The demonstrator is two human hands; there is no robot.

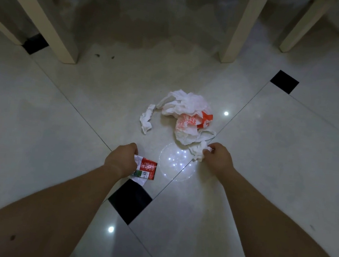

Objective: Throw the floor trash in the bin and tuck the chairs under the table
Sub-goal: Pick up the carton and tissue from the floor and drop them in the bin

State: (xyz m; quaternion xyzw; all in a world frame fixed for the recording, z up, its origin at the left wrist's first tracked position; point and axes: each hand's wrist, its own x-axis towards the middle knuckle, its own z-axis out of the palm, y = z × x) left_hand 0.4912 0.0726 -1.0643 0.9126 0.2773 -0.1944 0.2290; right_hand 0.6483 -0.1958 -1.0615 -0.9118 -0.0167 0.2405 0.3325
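Floor litter, viewed from above. Landmark: crumpled white-and-orange plastic bag, lying on the pale tiled floor. Just left of the bag, apart from it: twisted white tissue strip. Just beside the bag's near edge: clear round lid, flat on the floor. Right hand, at the bag's near-right edge: fingers pinching a crumpled white tissue. Left hand, nearer than the bag and to its left: curled tight round a red, green and white wrapper. Beyond the bag: cream furniture legs, standing on the floor.
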